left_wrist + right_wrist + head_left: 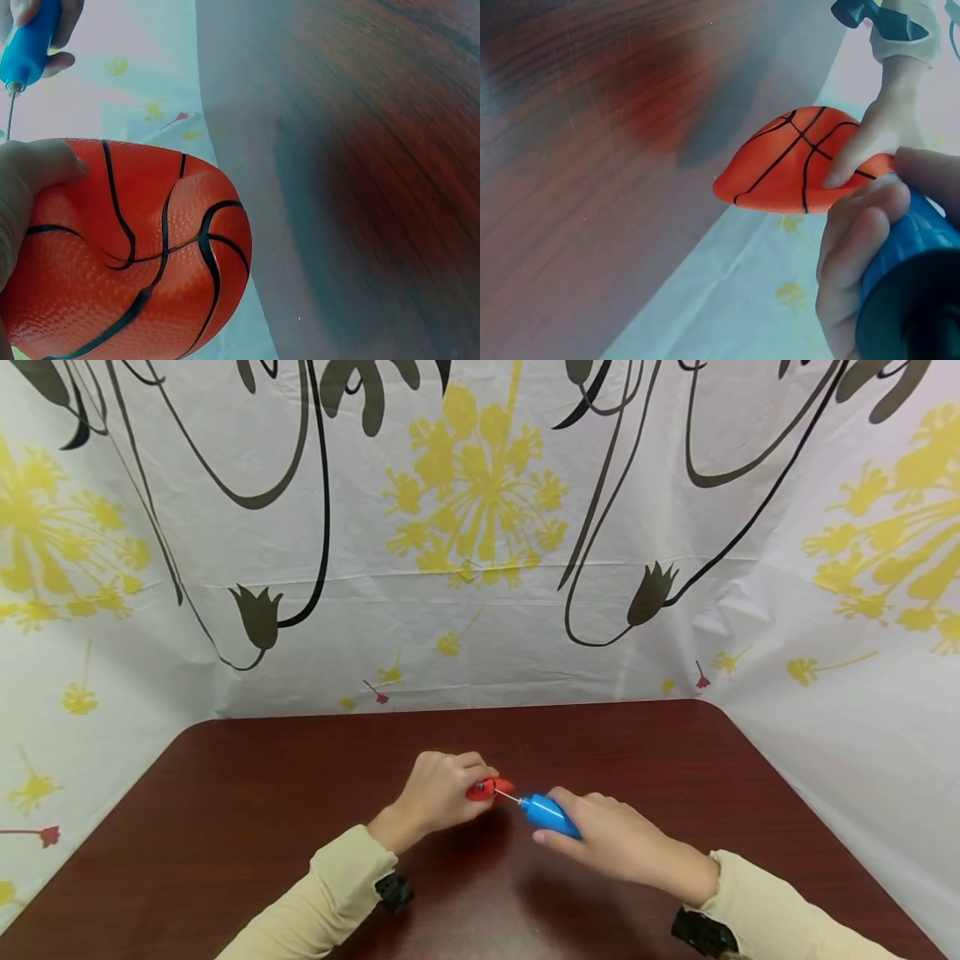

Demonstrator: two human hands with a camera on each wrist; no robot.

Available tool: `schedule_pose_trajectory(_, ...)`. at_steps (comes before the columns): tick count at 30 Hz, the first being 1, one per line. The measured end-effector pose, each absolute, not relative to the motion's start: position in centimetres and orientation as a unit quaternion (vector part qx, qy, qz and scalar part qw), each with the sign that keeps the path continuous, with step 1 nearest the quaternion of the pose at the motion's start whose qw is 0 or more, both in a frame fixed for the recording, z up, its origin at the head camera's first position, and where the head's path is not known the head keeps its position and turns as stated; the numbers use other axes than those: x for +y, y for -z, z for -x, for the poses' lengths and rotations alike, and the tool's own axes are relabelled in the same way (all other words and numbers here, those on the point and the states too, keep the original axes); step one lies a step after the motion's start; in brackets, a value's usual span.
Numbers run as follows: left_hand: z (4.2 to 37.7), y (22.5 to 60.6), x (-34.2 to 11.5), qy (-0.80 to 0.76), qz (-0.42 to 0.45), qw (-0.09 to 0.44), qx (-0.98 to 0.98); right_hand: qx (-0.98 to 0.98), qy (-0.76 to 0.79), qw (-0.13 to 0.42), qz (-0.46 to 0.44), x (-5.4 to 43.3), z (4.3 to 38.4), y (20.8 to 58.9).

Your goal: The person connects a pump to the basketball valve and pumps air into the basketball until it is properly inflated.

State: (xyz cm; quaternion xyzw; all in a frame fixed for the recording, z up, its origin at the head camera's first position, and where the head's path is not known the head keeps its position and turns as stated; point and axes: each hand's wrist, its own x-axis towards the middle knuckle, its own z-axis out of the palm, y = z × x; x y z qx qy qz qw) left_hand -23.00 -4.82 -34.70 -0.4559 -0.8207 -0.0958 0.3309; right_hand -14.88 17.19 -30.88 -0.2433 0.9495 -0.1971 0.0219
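Observation:
My left hand (442, 792) grips a small orange-red toy basketball (506, 786) above the table. The ball (161, 247) is soft and dented, with black seam lines, and the left thumb presses into it in the left wrist view. In my right hand (615, 837) is a blue hand pump (547, 815), tilted toward the ball. A thin metal needle (507, 796) runs from the pump to the ball's surface. How deep its tip sits cannot be told. The right wrist view shows fingers curled round the pump (922, 225) and its dark round end (900, 307).
A dark reddish-brown wooden table (270, 793) lies below both hands. White cloth (480, 668) with yellow and dark plant prints hangs behind it and along both sides. Each wrist wears a black camera strap, such as the right strap (703, 932).

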Motion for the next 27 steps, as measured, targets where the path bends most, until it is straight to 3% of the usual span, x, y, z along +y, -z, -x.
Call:
schedule_pose_trajectory(23, 21.4, 31.9, -4.7, -0.053, 0.488, 0.407, -0.770, 0.964, 0.053, -0.064, 0.252, 15.5, 14.2, 28.5)
schedule_pose_trajectory(27, 21.0, 31.7, -4.5, -0.094, 0.499, 0.396, -0.765, 0.964, 0.039, -0.058, 0.257, 14.9, 14.0, 28.4)
